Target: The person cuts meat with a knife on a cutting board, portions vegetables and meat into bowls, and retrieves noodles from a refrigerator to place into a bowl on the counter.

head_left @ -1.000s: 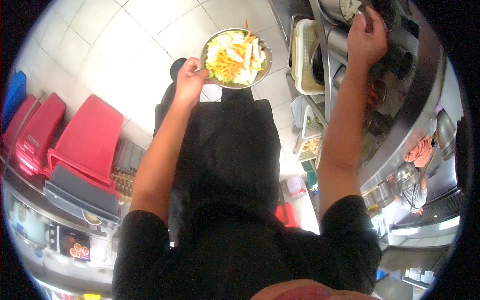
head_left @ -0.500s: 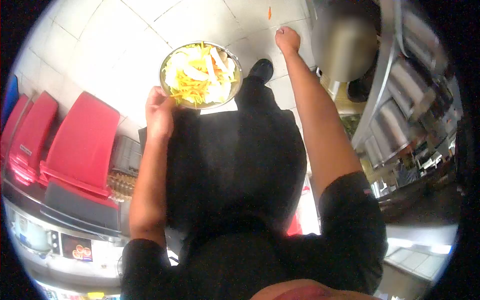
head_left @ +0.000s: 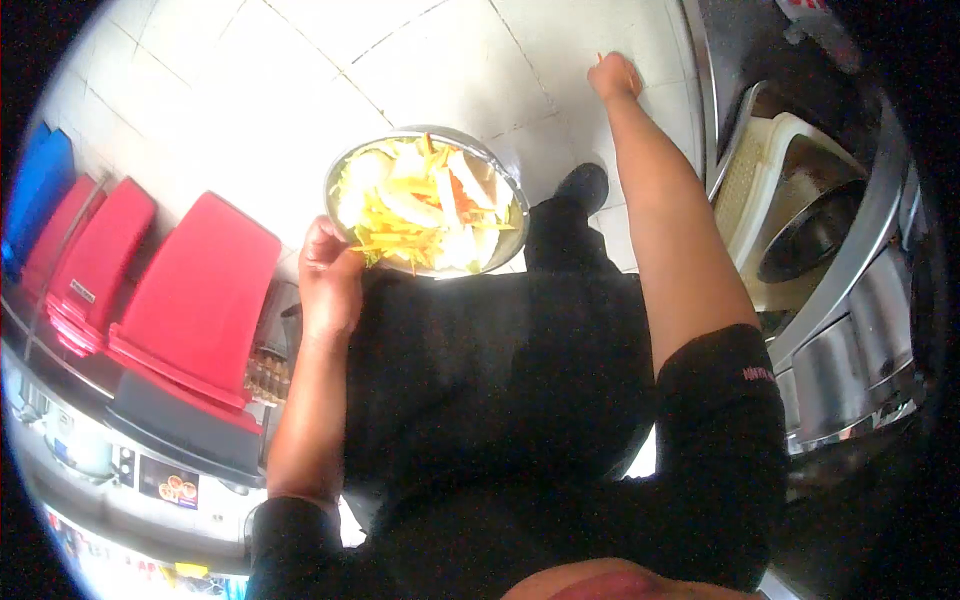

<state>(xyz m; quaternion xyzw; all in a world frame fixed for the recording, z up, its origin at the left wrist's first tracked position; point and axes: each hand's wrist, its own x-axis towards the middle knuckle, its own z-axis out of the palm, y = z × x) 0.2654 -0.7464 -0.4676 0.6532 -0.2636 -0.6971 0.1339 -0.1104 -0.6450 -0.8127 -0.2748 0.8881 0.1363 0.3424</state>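
Observation:
My left hand (head_left: 328,268) pinches the near left rim of a round metal bowl (head_left: 515,240). Inside lie yellow-orange vegetable strips (head_left: 405,240), pale white slices and some leafy green. Far out to the right, my right hand (head_left: 615,77) is closed low over the tiled floor. A thin orange vegetable strip (head_left: 600,57) shows at its fingertips; most of it is hidden. Whether that hand touches the floor I cannot tell.
Red bins or lids (head_left: 205,295) and a blue one (head_left: 40,190) stand at left, beside a counter. On the right are a cream tray (head_left: 750,185), a dark pan (head_left: 815,230) and metal containers (head_left: 830,370). My black shoe (head_left: 583,188) is on the white tiles (head_left: 440,60).
The view has shifted, so the bowl sits lower and further right. The orange strip, which lay apart on the floor, is now at my right fingertips. My left hand keeps the rim.

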